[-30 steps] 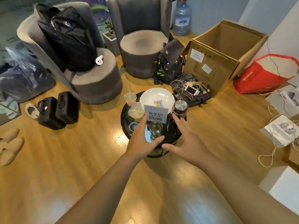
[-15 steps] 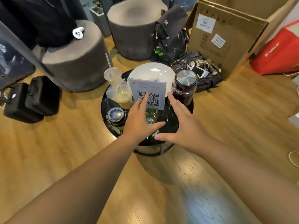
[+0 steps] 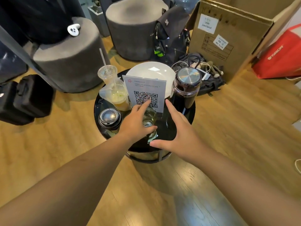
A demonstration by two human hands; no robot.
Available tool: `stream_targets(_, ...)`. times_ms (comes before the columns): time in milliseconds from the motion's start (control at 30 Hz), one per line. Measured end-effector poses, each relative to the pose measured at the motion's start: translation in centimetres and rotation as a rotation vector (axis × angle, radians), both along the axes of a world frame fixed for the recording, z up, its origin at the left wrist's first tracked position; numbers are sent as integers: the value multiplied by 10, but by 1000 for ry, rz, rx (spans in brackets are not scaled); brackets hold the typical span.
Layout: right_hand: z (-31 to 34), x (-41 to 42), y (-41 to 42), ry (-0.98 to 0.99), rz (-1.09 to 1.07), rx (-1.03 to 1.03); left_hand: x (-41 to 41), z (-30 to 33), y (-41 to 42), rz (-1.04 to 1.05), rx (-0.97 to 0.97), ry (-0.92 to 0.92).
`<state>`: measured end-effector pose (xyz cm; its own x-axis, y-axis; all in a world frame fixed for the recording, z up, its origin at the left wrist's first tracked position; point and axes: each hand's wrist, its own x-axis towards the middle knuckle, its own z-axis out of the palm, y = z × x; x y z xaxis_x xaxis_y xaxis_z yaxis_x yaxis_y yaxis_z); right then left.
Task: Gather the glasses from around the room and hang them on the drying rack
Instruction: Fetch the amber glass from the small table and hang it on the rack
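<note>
Small round black table [image 3: 187, 119] on the wood floor [image 3: 236, 128], crowded: clear glass [image 3: 150, 119] near the front, QR sign [image 3: 145, 93] behind it, white plate [image 3: 149, 70], dark bottle [image 3: 185, 90], lidded cup [image 3: 110, 118], two plastic cups [image 3: 114, 90].

Dark bottle [image 3: 185, 92] beside white plate [image 3: 151, 70]
</note>
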<state>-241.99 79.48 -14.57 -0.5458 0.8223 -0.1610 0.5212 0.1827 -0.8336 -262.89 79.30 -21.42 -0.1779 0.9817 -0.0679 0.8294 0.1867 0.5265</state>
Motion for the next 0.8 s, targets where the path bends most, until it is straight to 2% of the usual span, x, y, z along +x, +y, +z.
stream_targets(200, 6, 0, 5, 137, -68, -74, 0, 19, -5, -33, 27, -22)
stream_targets(333, 35, -1, 6, 177, -152, -177, 1, 65, -7, -55, 56, -52)
stream_targets(467, 85, -5, 12, 245, -219, -291, 6, 143, -5, -75, 151, -84)
stream_targets(667, 193, -13, 19, 206, -32, -159, 10, 291, -5, -44, 238, -61)
stream_targets(800, 284, -16, 14, 295, 12, -131, 17, 403, -22, 9, 296, -50)
